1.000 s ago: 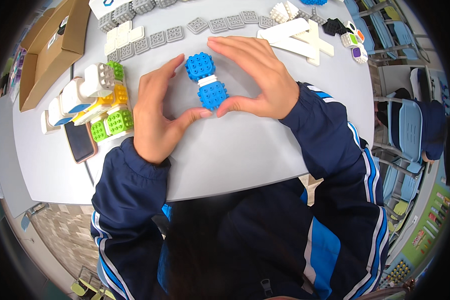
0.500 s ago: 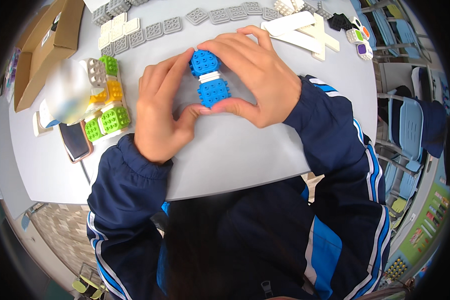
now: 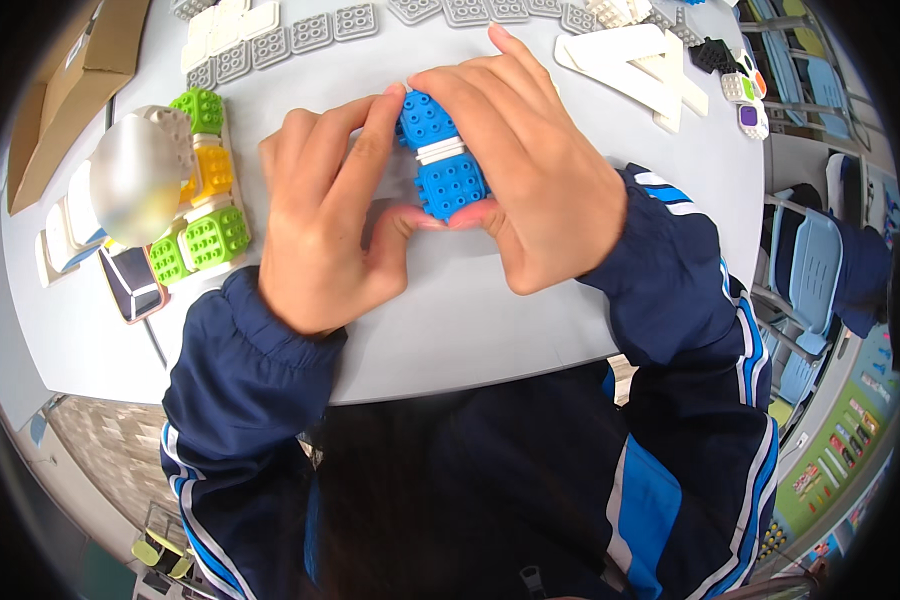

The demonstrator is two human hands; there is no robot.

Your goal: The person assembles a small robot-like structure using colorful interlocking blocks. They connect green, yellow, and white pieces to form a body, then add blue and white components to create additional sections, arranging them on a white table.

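Observation:
Two blue studded building blocks (image 3: pixel 450 185) stand one behind the other, joined by a white ribbed connector (image 3: pixel 440 150) between them. My left hand (image 3: pixel 335 215) is curved around their left side, with its fingertips at the far block and its thumb at the near one. From the right, my right hand (image 3: pixel 530 160) closes over the same pair, its fingers covering part of the right side. Both thumbs meet at the near end of the lower block. The blocks' undersides are hidden.
Left of my hands stands a model of green, yellow, grey and white blocks (image 3: pixel 218 238), beside a phone (image 3: pixel 132 285) and a cardboard box (image 3: pixel 75 95). Grey studded plates (image 3: pixel 312 33) line the far side. White beams (image 3: pixel 620 75), a black piece (image 3: pixel 712 55) and cubes (image 3: pixel 752 120) lie far right.
The view has shifted slightly. My hands and the blue blocks now appear a little further right, with the blocks partly more covered by my right hand. The grip stays the same.

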